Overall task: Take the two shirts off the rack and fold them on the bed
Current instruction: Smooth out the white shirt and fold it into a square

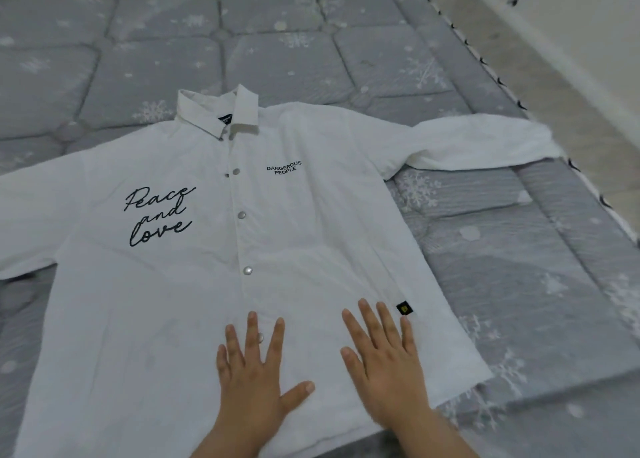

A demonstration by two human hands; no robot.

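White shirt (194, 284) lies flat, front up & buttoned, on the grey snowflake-print bed (519, 284). Script on one chest side reads "Peace and love", other side "DANGEROUS PEOPLE"; small black/yellow tag (404, 308) near hem, unreadable. Left hand (254, 385) & right hand (384, 364) both flat, fingers spread, pressing lower shirt front, grasping nothing.

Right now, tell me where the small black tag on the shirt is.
The black tag sits low on the white shirt, near its right edge, just beyond the right hand fingertips.
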